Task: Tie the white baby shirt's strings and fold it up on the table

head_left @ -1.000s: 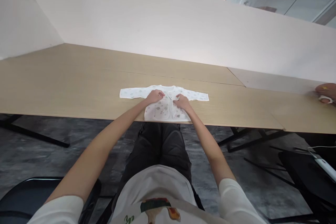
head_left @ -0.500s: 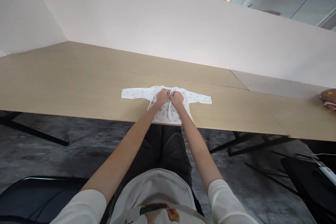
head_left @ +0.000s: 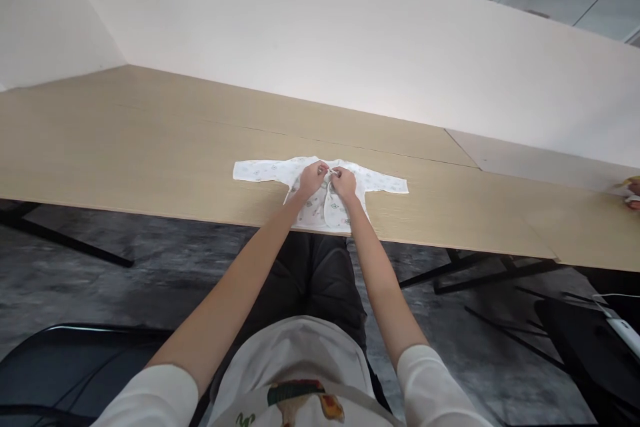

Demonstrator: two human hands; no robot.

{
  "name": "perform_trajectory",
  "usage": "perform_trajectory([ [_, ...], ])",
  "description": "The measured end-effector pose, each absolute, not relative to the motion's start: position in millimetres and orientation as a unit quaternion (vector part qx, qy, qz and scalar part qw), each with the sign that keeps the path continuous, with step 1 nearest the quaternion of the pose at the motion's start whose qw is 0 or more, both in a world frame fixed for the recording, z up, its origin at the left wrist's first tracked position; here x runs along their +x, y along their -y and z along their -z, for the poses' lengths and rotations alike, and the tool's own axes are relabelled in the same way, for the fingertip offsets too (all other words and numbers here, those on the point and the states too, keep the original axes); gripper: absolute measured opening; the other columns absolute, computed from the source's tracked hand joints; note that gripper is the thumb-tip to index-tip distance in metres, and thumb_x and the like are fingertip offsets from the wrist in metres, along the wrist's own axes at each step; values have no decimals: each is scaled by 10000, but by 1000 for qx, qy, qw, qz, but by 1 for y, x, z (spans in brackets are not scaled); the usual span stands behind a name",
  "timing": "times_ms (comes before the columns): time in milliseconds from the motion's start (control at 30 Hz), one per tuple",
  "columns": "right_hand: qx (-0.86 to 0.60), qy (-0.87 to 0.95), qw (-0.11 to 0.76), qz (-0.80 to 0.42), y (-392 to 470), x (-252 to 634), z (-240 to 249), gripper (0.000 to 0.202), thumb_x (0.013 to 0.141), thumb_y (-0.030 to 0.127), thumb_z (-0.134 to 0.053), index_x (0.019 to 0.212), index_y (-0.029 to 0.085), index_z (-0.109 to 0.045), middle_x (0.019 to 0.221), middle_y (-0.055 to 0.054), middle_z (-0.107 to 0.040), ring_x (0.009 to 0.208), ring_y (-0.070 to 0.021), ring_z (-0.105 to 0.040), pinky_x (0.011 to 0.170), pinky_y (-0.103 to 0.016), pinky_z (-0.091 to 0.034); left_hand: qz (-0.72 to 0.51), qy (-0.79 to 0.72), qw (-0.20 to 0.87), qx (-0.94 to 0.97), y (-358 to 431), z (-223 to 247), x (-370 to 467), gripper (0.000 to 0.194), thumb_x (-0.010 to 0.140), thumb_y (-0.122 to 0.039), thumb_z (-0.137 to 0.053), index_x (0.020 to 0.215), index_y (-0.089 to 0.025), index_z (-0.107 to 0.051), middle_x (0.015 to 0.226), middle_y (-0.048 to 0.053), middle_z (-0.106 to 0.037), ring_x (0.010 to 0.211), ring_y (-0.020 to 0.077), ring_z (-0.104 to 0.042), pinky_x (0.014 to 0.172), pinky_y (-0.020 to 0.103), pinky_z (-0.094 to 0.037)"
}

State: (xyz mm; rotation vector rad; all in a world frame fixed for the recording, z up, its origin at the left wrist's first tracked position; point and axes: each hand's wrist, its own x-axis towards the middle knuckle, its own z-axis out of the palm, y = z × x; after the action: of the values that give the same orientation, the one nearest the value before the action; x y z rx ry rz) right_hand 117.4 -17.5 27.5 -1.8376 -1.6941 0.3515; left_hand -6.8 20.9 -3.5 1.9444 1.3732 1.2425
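Note:
A small white baby shirt (head_left: 315, 212) with a light print lies front up on the wooden table, both long sleeves spread out to the sides. Its lower hem is near the table's front edge. My left hand (head_left: 313, 177) pinches the shirt's front opening just below the neckline. Close beside it, my right hand (head_left: 344, 181) pinches the other side of the opening. A thin white bit of the shirt shows between the fingertips; whether it is a tie or the cloth edge I cannot tell. Below the hands, the rounded edge of one front panel overlaps the other.
The table (head_left: 165, 147) runs along a white partition (head_left: 300, 40). A black chair (head_left: 75, 373) stands at lower left, and another black seat (head_left: 575, 340) with a white device (head_left: 623, 333) is at right. At the far right table edge sits a partly visible object (head_left: 634, 192).
My hands have lifted slightly and my fingertips have turned towards each other, showing a thin white bit between them. The view has shifted a little.

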Motion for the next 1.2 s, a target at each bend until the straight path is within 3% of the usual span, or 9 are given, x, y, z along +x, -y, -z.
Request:
perform_trajectory([
  [200,-679,645,320,-144,15,117,-24,333,869,217,-474,1115,190,-697,947,-45,-723,899,-177,-640,813,-242,-449,-450,-508,236,696,-20,1,-7,170,860,-232,-513,926,-186,-663,974,54,-723,865,171,-645,865,317,-496],
  [400,-660,651,339,-160,14,117,-24,346,929,287,-391,926,177,-720,879,-48,-711,837,-167,-626,766,-224,-440,-452,-511,245,689,-20,0,-8,145,841,-193,-509,888,-188,-646,933,50,-714,839,162,-637,827,298,-495],
  [567,-655,643,354,-178,9,120,-23,313,903,268,-420,966,179,-713,925,-50,-715,849,-155,-627,778,-220,-445,-464,-501,258,684,-19,-3,-8,127,817,-179,-515,867,-181,-632,937,48,-707,821,154,-628,832,295,-492],
  [700,-649,622,368,-239,4,124,-20,308,838,280,-476,1000,165,-711,755,-22,-692,674,-144,-600,680,-224,-458,-469,-491,263,685,-18,-4,-9,124,805,-178,-519,858,-172,-630,932,52,-703,826,154,-631,842,296,-495],
  [867,-637,589,395,-302,4,127,-19,291,774,264,-527,970,147,-708,552,26,-590,469,-108,-468,525,-208,-404,-476,-464,276,694,-17,-3,-10,130,806,-184,-521,859,-171,-639,898,50,-711,840,157,-646,844,300,-511],
  [1200,-642,576,415,-290,-2,124,-14,208,755,327,-622,856,159,-694,504,45,-561,460,-105,-471,535,-207,-410,-498,-442,312,678,-19,0,-8,151,792,-218,-584,911,-161,-659,923,75,-725,854,168,-685,849,313,-542],
])
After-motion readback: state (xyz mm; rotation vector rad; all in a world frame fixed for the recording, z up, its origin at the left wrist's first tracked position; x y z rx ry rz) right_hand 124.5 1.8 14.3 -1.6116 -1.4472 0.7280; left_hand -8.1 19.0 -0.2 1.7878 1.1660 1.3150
